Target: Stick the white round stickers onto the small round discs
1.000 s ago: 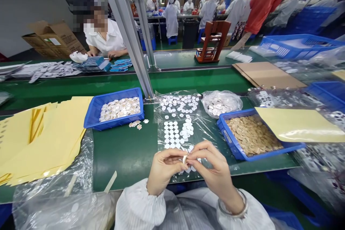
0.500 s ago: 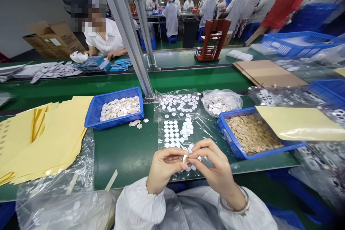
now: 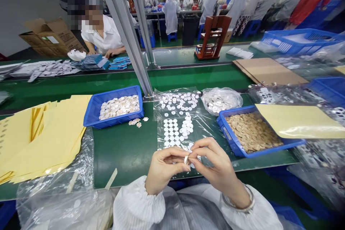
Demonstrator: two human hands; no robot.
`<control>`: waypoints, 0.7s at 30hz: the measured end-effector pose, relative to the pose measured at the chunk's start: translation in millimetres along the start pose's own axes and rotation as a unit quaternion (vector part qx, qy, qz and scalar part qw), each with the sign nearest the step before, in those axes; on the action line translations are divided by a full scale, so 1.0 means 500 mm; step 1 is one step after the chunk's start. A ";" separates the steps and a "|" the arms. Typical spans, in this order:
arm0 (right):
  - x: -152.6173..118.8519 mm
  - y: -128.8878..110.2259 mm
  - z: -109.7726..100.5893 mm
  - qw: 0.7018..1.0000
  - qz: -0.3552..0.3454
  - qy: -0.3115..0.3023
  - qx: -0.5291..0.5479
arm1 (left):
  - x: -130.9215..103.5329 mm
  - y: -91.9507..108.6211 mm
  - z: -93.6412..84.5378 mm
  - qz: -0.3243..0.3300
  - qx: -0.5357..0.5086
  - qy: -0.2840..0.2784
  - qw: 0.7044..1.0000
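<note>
My left hand (image 3: pixel 168 165) and my right hand (image 3: pixel 211 161) meet near the table's front edge, both pinching one small round disc (image 3: pixel 186 159) between their fingertips. Beyond them, white discs (image 3: pixel 171 132) lie in rows on clear plastic, with a looser pile beside the rows and scattered discs farther back. On the left, a blue tray (image 3: pixel 88 113) holds whitish discs, and a few loose ones (image 3: pixel 134 122) lie by its corner. A second blue tray (image 3: pixel 237 152) on the right holds tan discs.
Yellow sheets (image 3: pixel 54 133) cover the left side; another yellow sheet (image 3: pixel 299 120) overlaps the right tray. A bag of discs (image 3: pixel 221 100) sits behind that tray. A metal post (image 3: pixel 125 32) rises behind the work area. A person (image 3: pixel 101 36) sits across the belt.
The disc has turned slightly between my fingertips, and my hands have barely moved. The camera view has shifted a little. In the background, the figure in red has moved right.
</note>
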State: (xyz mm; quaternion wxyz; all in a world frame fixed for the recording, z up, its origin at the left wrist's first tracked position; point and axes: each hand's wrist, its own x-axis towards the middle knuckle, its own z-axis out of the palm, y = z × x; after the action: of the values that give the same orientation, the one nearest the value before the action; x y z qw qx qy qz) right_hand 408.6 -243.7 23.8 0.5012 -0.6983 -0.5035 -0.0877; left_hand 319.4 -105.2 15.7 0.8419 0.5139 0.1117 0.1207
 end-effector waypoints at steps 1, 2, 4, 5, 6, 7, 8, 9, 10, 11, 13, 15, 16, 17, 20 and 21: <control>0.002 0.000 -0.001 1.000 -0.004 -0.001 -0.002 | 0.000 0.000 0.000 -0.002 -0.002 -0.003 1.000; 0.005 0.000 -0.001 1.000 -0.008 0.000 -0.004 | 0.000 0.000 0.000 -0.004 -0.005 -0.005 1.000; 0.007 -0.001 0.000 1.000 -0.013 0.007 -0.012 | 0.001 -0.001 0.001 -0.010 -0.009 -0.003 1.000; 0.008 0.000 0.001 1.000 -0.015 0.010 -0.016 | 0.001 -0.001 0.003 -0.014 -0.011 0.000 1.000; 0.008 0.000 0.002 1.000 -0.018 0.014 -0.021 | 0.001 -0.001 0.004 -0.019 -0.013 0.002 1.000; 0.008 0.000 0.003 0.999 -0.022 0.018 -0.026 | 0.001 -0.001 0.005 -0.024 -0.015 0.002 1.000; 0.008 0.000 0.004 0.999 -0.026 0.023 -0.030 | 0.000 -0.001 0.006 -0.028 -0.017 0.003 0.999; 0.007 0.000 0.005 0.999 -0.032 0.026 -0.033 | 0.000 0.000 0.007 -0.030 -0.018 0.003 0.999; 0.007 0.001 0.007 0.998 -0.039 0.030 -0.034 | -0.001 0.000 0.007 -0.030 -0.018 0.005 0.999; 0.006 0.001 0.008 0.998 -0.045 0.032 -0.033 | -0.001 0.000 0.006 -0.028 -0.016 0.007 0.999; 0.004 0.001 0.009 0.998 -0.050 0.040 -0.028 | -0.002 0.001 0.005 -0.022 -0.009 0.009 1.000; 0.002 0.002 0.009 0.998 -0.043 0.048 -0.022 | -0.003 0.002 0.003 -0.019 -0.002 0.007 1.000; 0.000 0.003 0.009 0.998 -0.036 0.049 -0.018 | -0.002 0.003 0.002 -0.017 0.000 0.005 1.000; -0.001 0.003 0.008 0.998 -0.030 0.048 -0.015 | -0.002 0.003 0.002 -0.015 0.001 0.005 1.000; -0.004 0.003 0.003 0.999 -0.020 0.037 -0.004 | 0.001 0.006 0.002 -0.004 0.010 0.006 1.000; -0.005 0.002 0.002 0.999 -0.021 0.034 -0.002 | 0.001 0.008 0.003 0.001 0.015 0.006 1.000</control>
State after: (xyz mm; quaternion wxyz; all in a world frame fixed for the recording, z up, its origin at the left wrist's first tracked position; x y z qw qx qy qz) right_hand 408.0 -244.5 21.1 0.5144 -0.6854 -0.5006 -0.1225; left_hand 320.0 -104.4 19.8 0.8335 0.5257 0.1179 0.1223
